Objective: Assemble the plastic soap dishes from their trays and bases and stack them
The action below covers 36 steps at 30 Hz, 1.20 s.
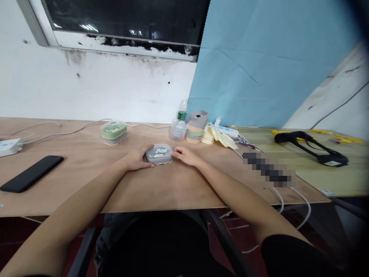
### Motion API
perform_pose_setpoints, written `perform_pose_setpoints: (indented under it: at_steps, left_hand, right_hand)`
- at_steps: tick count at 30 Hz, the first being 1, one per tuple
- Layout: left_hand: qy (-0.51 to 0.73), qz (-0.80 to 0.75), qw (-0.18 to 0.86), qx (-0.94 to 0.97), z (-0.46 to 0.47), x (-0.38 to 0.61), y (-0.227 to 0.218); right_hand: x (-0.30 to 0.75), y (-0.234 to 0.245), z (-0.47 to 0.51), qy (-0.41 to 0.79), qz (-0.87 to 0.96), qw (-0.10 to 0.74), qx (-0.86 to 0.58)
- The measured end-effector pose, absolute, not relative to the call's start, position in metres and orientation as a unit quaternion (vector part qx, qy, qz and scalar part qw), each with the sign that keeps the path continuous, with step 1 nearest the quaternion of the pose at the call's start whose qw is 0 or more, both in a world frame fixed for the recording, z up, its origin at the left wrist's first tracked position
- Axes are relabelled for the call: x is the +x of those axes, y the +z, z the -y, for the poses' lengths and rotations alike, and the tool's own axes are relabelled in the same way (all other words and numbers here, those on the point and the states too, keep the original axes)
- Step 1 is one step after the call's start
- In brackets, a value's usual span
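Observation:
A small grey lidded box (159, 154) lies on the wooden table (86, 173) straight ahead of me. My left hand (137, 158) curls around its left end. Its right end is held by the fingertips of my right hand (184, 155). Both hands rest on the tabletop and grip the box between them.
A green box on a grey one (114, 132) stands behind to the left. A black phone (31, 173) and white power adapter (8, 146) lie far left. A water bottle (178, 125), stacked boxes (196, 127), yellow pieces (215, 135), cables and a black strap (313, 148) sit to the right.

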<state>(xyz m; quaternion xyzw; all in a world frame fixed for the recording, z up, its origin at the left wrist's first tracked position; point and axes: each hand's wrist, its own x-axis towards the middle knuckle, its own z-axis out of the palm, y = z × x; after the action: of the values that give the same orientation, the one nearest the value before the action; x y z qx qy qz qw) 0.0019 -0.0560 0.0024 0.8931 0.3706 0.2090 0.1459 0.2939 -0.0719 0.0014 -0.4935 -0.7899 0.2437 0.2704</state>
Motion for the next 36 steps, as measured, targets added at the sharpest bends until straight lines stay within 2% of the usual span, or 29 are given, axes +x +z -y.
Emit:
perform_pose_setpoints:
  at_steps: [3, 10, 22, 26, 31, 36]
  left_hand:
    - [0.219, -0.372, 0.131, 0.892, 0.057, 0.005, 0.002]
    - [0.246, -0.382, 0.190, 0.870, 0.059, 0.006, 0.004]
    - [0.333, -0.410, -0.021, 0.849, 0.048, -0.011, 0.017]
    - [0.416, -0.459, -0.081, 0.781, 0.039, -0.031, 0.027]
    - [0.515, -0.566, -0.089, 0.638, 0.033, -0.069, 0.036]
    - [0.563, -0.607, -0.079, 0.556, 0.021, -0.096, 0.031]
  right_hand:
    - [0.294, 0.002, 0.072, 0.236, 0.793, 0.269, -0.493]
    - [0.292, 0.005, 0.076, 0.215, 0.804, 0.265, -0.487]
    - [0.293, 0.002, 0.076, 0.212, 0.805, 0.251, -0.494]
    - [0.293, 0.002, 0.076, 0.215, 0.807, 0.252, -0.489]
    - [0.292, 0.002, 0.076, 0.215, 0.807, 0.248, -0.491]
    - [0.293, 0.001, 0.074, 0.206, 0.809, 0.243, -0.494]
